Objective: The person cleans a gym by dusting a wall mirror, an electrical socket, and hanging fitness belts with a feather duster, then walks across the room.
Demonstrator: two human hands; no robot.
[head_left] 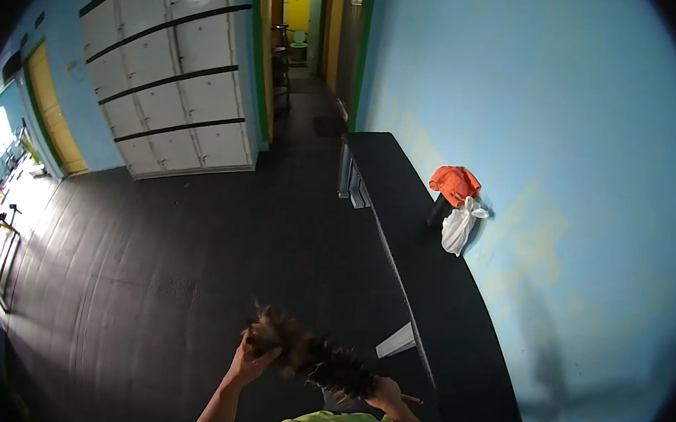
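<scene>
A feather duster [307,354] with brown and black feathers stretches between my two hands, low in the head view. My left hand [250,360] is closed around the feathers at its bushy far end. At the other end, my right hand [387,393] wraps the base of the duster, and a short piece of its stick handle [413,399] pokes out past the fist. The long black bench [428,281] runs just beyond my right hand.
On the bench against the blue wall stand an orange cloth item [456,185] on something dark and a knotted white plastic bag [458,228]. White lockers [179,64] line the back wall beside an open doorway [306,66]. Gym equipment [1,248] stands far left on the black floor [167,261].
</scene>
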